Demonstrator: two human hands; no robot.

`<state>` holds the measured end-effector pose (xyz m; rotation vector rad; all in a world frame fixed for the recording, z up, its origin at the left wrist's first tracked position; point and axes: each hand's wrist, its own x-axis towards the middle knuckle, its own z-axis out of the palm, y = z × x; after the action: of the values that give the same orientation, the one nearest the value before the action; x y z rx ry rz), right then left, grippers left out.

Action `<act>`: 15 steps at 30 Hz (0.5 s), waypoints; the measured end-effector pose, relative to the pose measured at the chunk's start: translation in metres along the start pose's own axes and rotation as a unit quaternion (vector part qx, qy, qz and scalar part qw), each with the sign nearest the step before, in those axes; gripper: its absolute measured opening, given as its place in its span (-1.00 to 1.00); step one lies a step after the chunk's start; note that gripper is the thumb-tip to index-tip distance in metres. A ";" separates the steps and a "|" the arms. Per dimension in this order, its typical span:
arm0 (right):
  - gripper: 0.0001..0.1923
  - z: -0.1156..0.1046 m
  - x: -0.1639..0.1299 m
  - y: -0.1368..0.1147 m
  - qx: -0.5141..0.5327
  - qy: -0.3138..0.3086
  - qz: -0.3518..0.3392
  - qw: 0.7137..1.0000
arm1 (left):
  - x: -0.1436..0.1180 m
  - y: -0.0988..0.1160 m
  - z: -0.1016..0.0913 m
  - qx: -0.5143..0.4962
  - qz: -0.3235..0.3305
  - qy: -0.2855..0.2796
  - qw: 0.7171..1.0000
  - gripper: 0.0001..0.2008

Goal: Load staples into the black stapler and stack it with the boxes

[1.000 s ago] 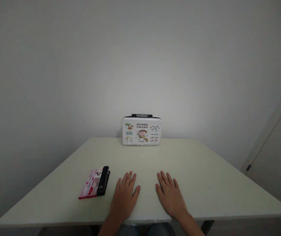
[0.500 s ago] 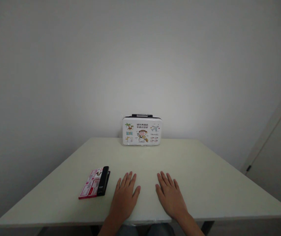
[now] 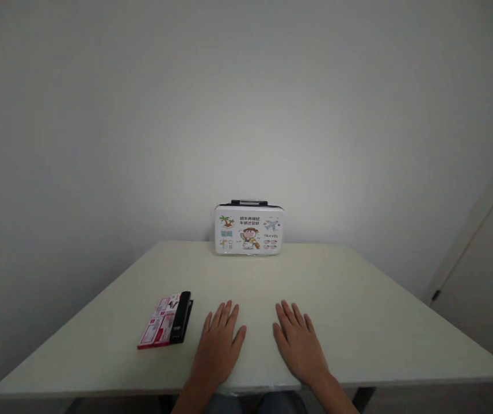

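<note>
My left hand (image 3: 217,348) lies palm down and flat near the front edge of the table, fingers stretched out, holding nothing. To its left, apart from it, is a flat pink-and-white printed pack (image 3: 156,329). Along the pack's right side lies a black item (image 3: 180,319) that looks like a stapler; whether it is joined to the pack I cannot tell. My right hand (image 3: 301,345) also rests flat and palm down, with fingers extended and nothing under or in them that shows. A gap of bare table separates the two thumbs.
A white case (image 3: 249,231) with cartoon pictures, the word TRAVEL and a black top latch or handle stands upright at the back of the pale table (image 3: 315,270), close to the grey wall (image 3: 246,115). A door (image 3: 483,299) is at the right.
</note>
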<state>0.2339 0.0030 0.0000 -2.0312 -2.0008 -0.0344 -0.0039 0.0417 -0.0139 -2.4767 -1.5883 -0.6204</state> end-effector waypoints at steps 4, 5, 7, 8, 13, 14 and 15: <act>-0.37 0.001 0.000 0.001 0.005 0.004 -0.002 1.000 | 0.000 -0.001 0.001 -0.001 0.003 0.008 1.000 -0.45; -0.37 0.002 0.000 0.001 0.007 0.005 -0.003 1.000 | 0.000 -0.001 0.002 0.000 0.004 0.011 1.000 -0.46; -0.37 0.002 0.000 0.001 0.011 0.007 -0.004 1.000 | 0.000 -0.001 0.003 0.002 0.004 0.016 1.000 -0.46; -0.37 0.002 0.000 0.001 0.013 0.009 -0.005 1.000 | 0.000 -0.001 0.003 0.002 0.005 0.017 1.000 -0.46; -0.38 0.004 0.000 0.002 0.034 0.018 -0.009 0.999 | 0.000 -0.002 0.003 0.004 0.007 0.016 1.000 -0.46; -0.38 0.004 0.000 0.002 0.039 0.021 -0.009 0.999 | 0.000 -0.002 0.003 0.005 0.008 0.016 1.000 -0.46; -0.39 0.004 0.000 0.002 0.043 0.023 -0.009 0.999 | 0.000 -0.002 0.003 0.007 0.008 0.016 1.000 -0.46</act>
<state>0.2354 0.0042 -0.0046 -1.9428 -1.9580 0.0008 -0.0049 0.0431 -0.0171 -2.4541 -1.5546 -0.6427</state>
